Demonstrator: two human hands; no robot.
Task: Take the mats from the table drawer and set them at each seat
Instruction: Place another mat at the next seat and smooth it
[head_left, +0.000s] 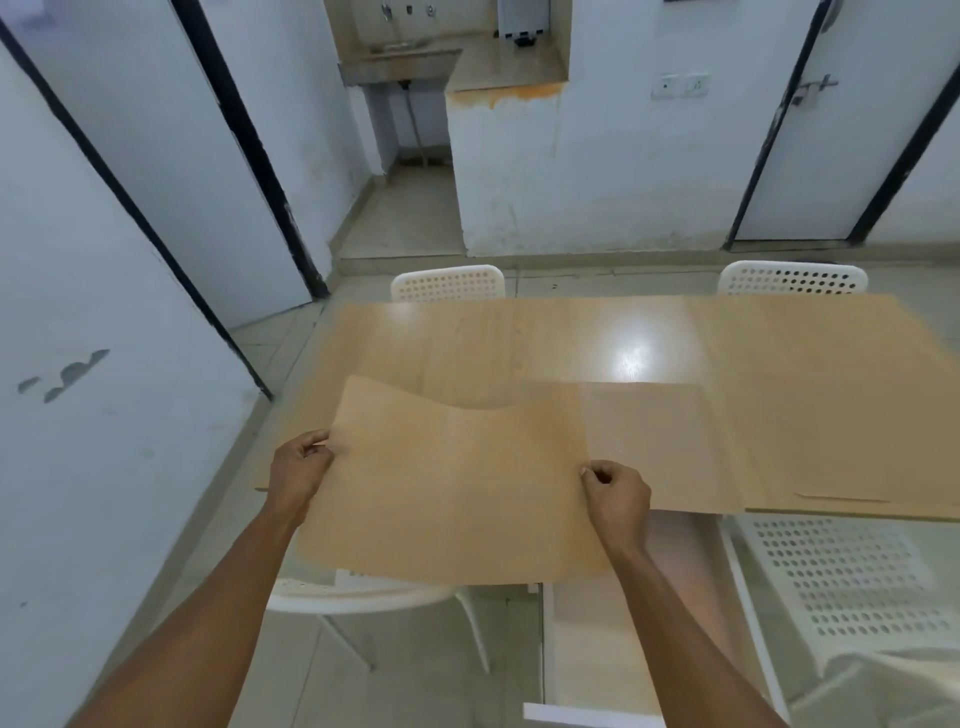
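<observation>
Both forearms come up from the bottom of the view, w/ the left hand (304, 462) and right hand (618, 493) each pinching a side edge of a thin wood-look mat (452, 488). Fingers curl under and thumbs sit on top, so both are closed on the mat, not just resting on it.

Mat hangs btwn the two sets of fingers, above the near edge of the table (519, 338) and partly past it toward the person, over a white chair (363, 597) tucked below. Its far edge waves up and down, so it's def floppy and light, prob slick laminate or vinyl. IMO side-edge pinches like these are the right hold; one hand alone and it would likely droop or fold. Prob not fragile, but a sharp bend might crease it.

Just beyond the right fingers a second mat (660, 441) lies flat on the tabletop, paler than the wood. Further right a thin raised edge could be a third one, can't tell for sure.

Containers: the drawer itself, tbh I can't pick it out. A white ledge at the bottom of the view under the right forearm might be part of it; contents not visible. Perforated chairs (792, 278) stand on the far side, no mats in front of those yet.
</observation>
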